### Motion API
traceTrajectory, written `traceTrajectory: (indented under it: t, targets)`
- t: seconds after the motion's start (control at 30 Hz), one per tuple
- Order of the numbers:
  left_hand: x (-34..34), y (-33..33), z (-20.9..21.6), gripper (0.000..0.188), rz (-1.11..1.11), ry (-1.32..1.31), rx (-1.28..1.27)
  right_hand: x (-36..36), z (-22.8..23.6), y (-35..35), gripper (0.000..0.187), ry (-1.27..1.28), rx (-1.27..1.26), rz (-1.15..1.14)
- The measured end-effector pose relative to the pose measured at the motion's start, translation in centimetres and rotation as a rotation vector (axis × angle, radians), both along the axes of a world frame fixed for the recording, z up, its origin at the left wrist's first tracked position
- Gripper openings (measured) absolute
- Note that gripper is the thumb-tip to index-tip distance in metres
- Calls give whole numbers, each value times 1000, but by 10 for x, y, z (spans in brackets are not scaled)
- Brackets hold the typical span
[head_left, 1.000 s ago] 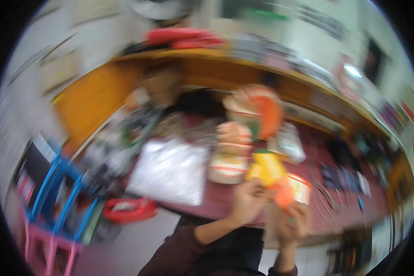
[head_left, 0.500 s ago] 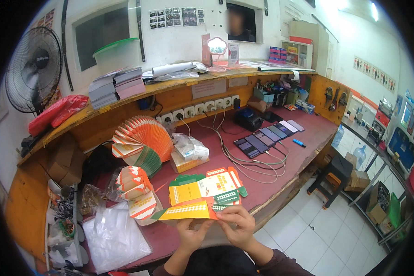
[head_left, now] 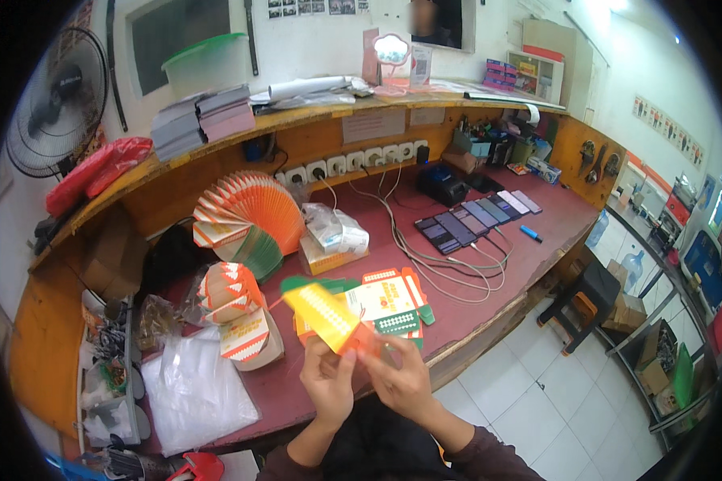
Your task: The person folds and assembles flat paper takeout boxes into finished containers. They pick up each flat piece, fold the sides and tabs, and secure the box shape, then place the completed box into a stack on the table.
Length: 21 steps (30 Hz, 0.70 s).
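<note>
A yellow and orange cardboard box (head_left: pixel 329 319) with rows of white shapes is held tilted above the table's near edge. My left hand (head_left: pixel 327 381) grips its lower side, the fingers closed on the card. At its orange end, the fingers of my right hand (head_left: pixel 401 377) pinch the card; this end is slightly blurred. Just beyond lie flat printed box blanks (head_left: pixel 391 298) in white, orange, yellow and green, partly covered by the held box. To the left stand a curved stack of orange and white cards (head_left: pixel 234 293) and a larger fanned stack (head_left: pixel 269 210), orange and green.
Clear plastic bags (head_left: pixel 196 393) lie at the near left. Phones (head_left: pixel 465 223) sit in a row with white cables (head_left: pixel 433 276), beside a blue marker (head_left: pixel 530 233). A power strip (head_left: pixel 353 163) runs along the back. A black stool (head_left: pixel 583 301) stands right of the table.
The box has swung from nearly level to a steep tilt, its yellow end rising. Both hands have shifted slightly with it, and the whole view has turned a little.
</note>
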<state>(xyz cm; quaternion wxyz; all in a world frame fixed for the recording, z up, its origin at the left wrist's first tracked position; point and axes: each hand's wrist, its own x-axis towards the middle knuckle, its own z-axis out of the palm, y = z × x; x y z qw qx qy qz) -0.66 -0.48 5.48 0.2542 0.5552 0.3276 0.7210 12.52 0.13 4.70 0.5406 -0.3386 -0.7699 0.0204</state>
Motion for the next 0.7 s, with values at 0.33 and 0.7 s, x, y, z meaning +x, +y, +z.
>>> traceTrajectory:
  t: [0.33,0.7]
  targets:
    - [-5,4,-2,20,-301,-174,-100,14,-3,17,17,275,-202,-19]
    - [-22,88,-82,30,367,998,35,-3,-58,144,24,140,-1060,540]
